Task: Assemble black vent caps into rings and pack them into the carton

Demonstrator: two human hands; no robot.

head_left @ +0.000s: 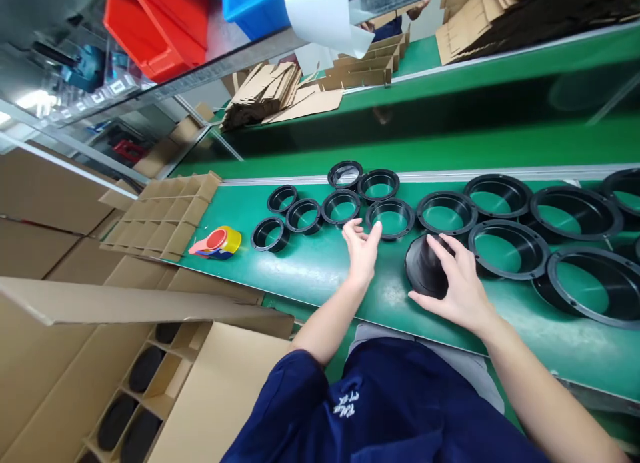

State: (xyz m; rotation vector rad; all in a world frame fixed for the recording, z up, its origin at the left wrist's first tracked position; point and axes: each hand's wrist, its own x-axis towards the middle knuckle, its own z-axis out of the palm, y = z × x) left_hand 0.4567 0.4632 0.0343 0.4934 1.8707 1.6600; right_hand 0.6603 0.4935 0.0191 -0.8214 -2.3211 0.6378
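Resting on the green desk, a black cone sits under the right hand, whose fingers clasp its side; the left hand hovers open beside it. Seven small black rings lie just beyond, six larger rings rightward. A tape dispenser sits left, near the cardboard dividers

Black round plastic rings: smooth, semi-gloss. Black plastic cone piece: same finish, slightly duller. Green bench surface: smooth, faint sheen, scuffed. Brown corrugated cardboard divider grid: matt, rough. Yellow-red plastic tape dispenser: glossy. Red plastic bins: glossy.
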